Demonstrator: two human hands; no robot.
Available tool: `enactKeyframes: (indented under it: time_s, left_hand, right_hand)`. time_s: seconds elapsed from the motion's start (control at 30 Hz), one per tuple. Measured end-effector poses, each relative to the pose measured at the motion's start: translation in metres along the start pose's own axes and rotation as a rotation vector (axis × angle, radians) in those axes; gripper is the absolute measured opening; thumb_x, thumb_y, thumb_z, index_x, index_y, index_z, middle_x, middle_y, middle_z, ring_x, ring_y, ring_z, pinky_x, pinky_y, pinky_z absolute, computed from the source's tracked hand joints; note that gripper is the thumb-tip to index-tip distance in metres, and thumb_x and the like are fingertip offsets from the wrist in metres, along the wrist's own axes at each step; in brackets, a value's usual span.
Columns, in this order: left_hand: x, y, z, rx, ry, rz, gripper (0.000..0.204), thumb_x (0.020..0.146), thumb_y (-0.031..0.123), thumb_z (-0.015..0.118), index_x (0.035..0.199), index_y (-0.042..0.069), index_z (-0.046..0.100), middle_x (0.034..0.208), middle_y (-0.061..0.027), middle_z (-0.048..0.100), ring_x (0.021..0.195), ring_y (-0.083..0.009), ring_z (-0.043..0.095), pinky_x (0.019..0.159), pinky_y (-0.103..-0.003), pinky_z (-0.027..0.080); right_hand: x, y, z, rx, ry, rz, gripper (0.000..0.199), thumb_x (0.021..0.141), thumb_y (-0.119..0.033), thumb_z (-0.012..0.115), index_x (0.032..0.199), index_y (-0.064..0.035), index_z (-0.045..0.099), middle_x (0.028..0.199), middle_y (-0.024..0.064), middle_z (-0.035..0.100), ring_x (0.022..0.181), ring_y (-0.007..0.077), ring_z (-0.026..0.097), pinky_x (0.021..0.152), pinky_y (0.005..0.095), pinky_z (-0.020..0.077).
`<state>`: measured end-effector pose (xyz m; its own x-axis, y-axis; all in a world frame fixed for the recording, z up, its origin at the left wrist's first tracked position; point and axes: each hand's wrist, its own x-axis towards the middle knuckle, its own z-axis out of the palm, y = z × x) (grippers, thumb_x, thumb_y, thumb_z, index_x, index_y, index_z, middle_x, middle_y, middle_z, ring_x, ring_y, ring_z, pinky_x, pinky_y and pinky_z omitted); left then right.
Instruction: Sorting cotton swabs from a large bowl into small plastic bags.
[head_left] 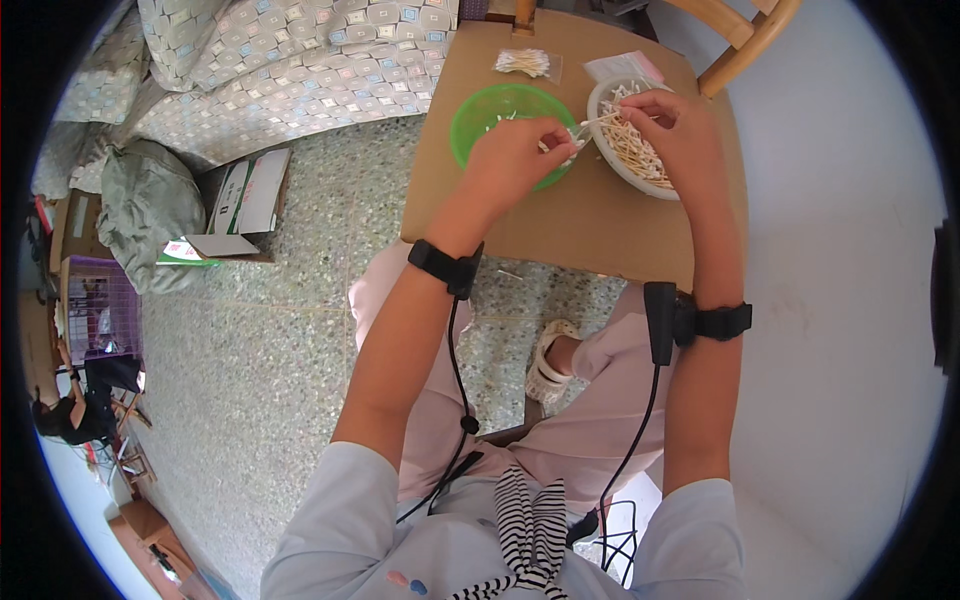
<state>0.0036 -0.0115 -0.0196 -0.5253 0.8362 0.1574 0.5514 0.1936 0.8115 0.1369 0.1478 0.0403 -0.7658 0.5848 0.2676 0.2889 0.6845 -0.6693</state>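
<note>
My left hand (515, 155) is over a green bowl (462, 130), thumb and fingers pinched together. White tips, which look like cotton swabs, show at its fingertips; whether a clear bag surrounds them I cannot tell. My right hand (675, 135) pinches a cotton swab (603, 119) that points left toward the left fingertips. Beneath this hand stands a white oval basket (603, 150) holding many loose cotton swabs (635, 152). A few white tips also show inside the green bowl, mostly hidden by my left hand.
The bowls stand on a brown board (580, 225). At its far side lie a clear bag of cotton swabs (527, 64) and a pinkish packet (622, 68). A wooden chair (735, 45) is at far right, by a white wall (840, 250). An open carton (250, 195) sits left; another person (75, 405) is beyond.
</note>
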Motion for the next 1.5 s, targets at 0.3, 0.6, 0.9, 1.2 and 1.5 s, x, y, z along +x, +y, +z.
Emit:
enactKeyframes:
  time_s: [0.3,0.6,0.9,1.2,1.5]
  left_hand:
    - [0.002,-0.003,-0.001,-0.157,0.007,-0.049,0.025,0.087,0.025,0.072,0.094,0.001,0.068,0.083,-0.004,0.069,0.073,-0.0112,0.064,0.068,-0.028,0.05]
    - [0.015,-0.026,0.003,-0.514,0.061,0.044,0.023,0.089,0.02,0.069,0.098,0.0,0.067,0.086,-0.0065,0.069,0.076,-0.012,0.066,0.067,-0.026,0.051]
    - [0.019,-0.024,0.0,-0.585,0.085,0.028,0.022,0.09,0.02,0.069,0.099,0.001,0.066,0.087,-0.0033,0.068,0.077,-0.0099,0.063,0.07,-0.024,0.049]
    - [0.011,-0.003,-0.024,-0.886,0.009,0.013,0.028,0.097,0.028,0.06,0.108,0.004,0.068,0.09,0.0043,0.061,0.076,-0.005,0.049,0.071,-0.02,0.041]
    - [0.009,0.018,-0.019,-0.88,0.208,0.112,0.032,0.096,0.028,0.062,0.115,0.003,0.067,0.1,0.0014,0.066,0.091,-0.006,0.058,0.079,-0.021,0.044]
  right_hand:
    - [-0.006,-0.015,0.016,-0.09,-0.124,-0.022,0.018,0.083,-0.024,0.068,0.095,-0.0116,0.073,0.087,0.0065,0.072,0.079,0.0227,0.069,0.07,0.0345,0.0514]
    - [-0.005,-0.023,0.038,-0.084,-0.123,0.006,0.019,0.085,-0.026,0.066,0.099,-0.0147,0.072,0.09,0.0088,0.072,0.087,0.0299,0.068,0.073,0.0406,0.0519]
    - [0.001,-0.004,0.035,-0.058,-0.105,-0.237,0.022,0.09,-0.026,0.062,0.105,-0.0134,0.072,0.095,0.0115,0.07,0.086,0.0296,0.067,0.075,0.0403,0.0521]
    - [0.001,-0.012,0.022,0.193,0.117,-0.299,0.052,0.077,-0.035,0.079,0.119,-0.0051,0.067,0.094,0.0089,0.07,0.087,0.0232,0.065,0.083,0.0347,0.0501]
    - [-0.002,-0.017,0.024,0.143,-0.253,-0.136,0.057,0.078,-0.044,0.076,0.116,-0.0019,0.066,0.082,0.0134,0.065,0.074,0.0227,0.06,0.069,0.0341,0.0481]
